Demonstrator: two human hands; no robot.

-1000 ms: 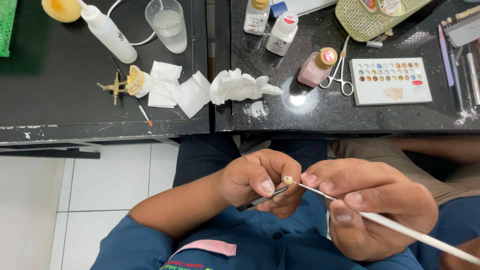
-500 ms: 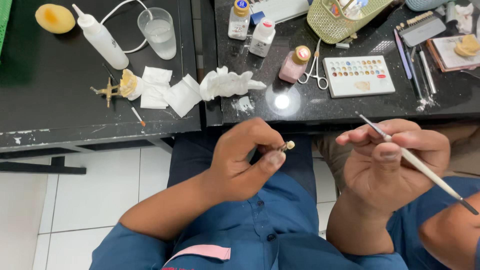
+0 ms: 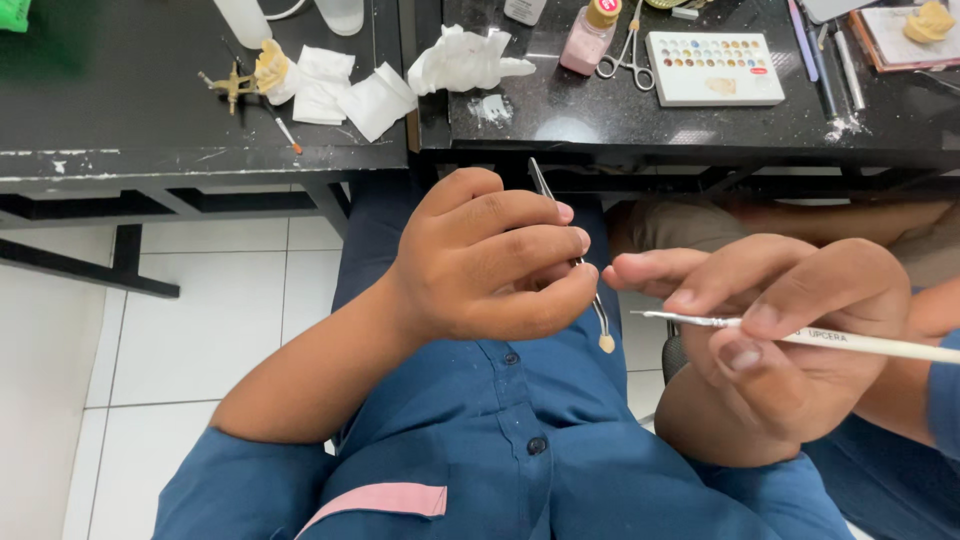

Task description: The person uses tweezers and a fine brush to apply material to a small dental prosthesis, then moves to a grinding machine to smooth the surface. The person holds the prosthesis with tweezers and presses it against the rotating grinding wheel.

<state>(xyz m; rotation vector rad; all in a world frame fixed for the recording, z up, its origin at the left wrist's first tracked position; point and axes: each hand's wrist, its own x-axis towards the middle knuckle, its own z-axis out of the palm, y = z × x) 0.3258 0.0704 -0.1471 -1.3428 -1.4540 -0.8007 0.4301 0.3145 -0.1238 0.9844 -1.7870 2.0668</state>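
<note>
My left hand (image 3: 490, 265) is closed around a thin metal tweezer-like tool (image 3: 568, 240) that runs down through my fingers. A small cream tooth-shaped piece (image 3: 606, 343) sits at the tool's lower tip. My right hand (image 3: 790, 320) pinches a fine brush (image 3: 870, 343) with a white handle and a metal ferrule. The brush lies level and its tip points left, a short gap from the cream piece. Both hands hover above my lap and blue tunic, in front of the bench edge.
Two black benches (image 3: 150, 110) run along the top. On them are crumpled white tissues (image 3: 460, 60), a dental model on a brass stand (image 3: 250, 78), a pink bottle (image 3: 590, 38), scissors (image 3: 628, 55), a white colour palette (image 3: 715, 68) and a plaster cast (image 3: 930, 20). White floor tiles (image 3: 190, 300) lie to the left.
My left hand has turned, so the tool's tip with the cream piece now points downward. My right hand has levelled the brush and brought its tip leftward, close to the piece.
</note>
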